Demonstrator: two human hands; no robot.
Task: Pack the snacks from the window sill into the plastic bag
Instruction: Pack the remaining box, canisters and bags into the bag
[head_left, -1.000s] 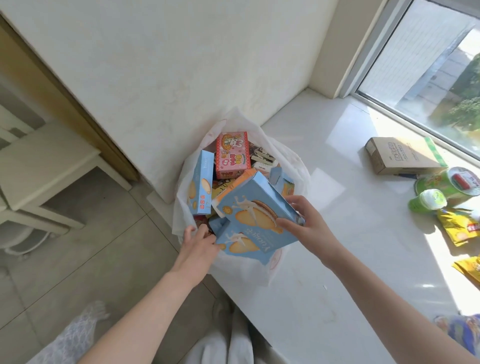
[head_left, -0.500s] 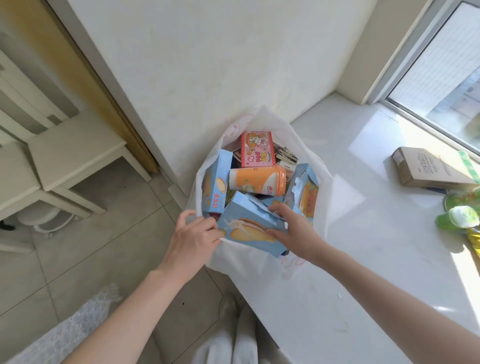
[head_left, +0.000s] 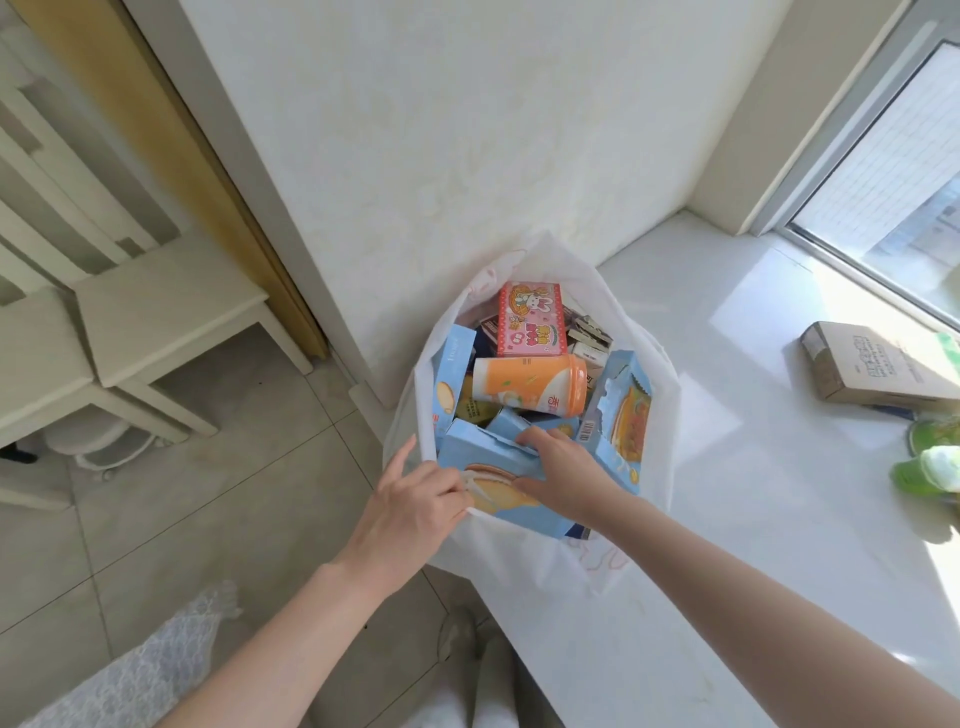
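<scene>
A white plastic bag (head_left: 662, 374) stands open at the left end of the window sill (head_left: 769, 519), full of snacks. Inside lie a pink rabbit box (head_left: 530, 322), an orange cup (head_left: 524, 387) on its side and several blue boxes. The front blue biscuit box (head_left: 524, 514) leans inside the bag's near wall. My right hand (head_left: 569, 475) grips this box, fingers over its top edge and thumb on its face. My left hand (head_left: 410, 514) pinches the bag's near rim just left of the box.
A brown cardboard box (head_left: 878, 366) and green cups (head_left: 932, 460) lie on the sill at the right, by the window (head_left: 893, 197). The wall stands right behind the bag. Pale stools (head_left: 161, 322) stand on the tiled floor at the left.
My right hand has lowered the blue biscuit box from above the bag down into its front. My left hand has shifted to the rim beside it.
</scene>
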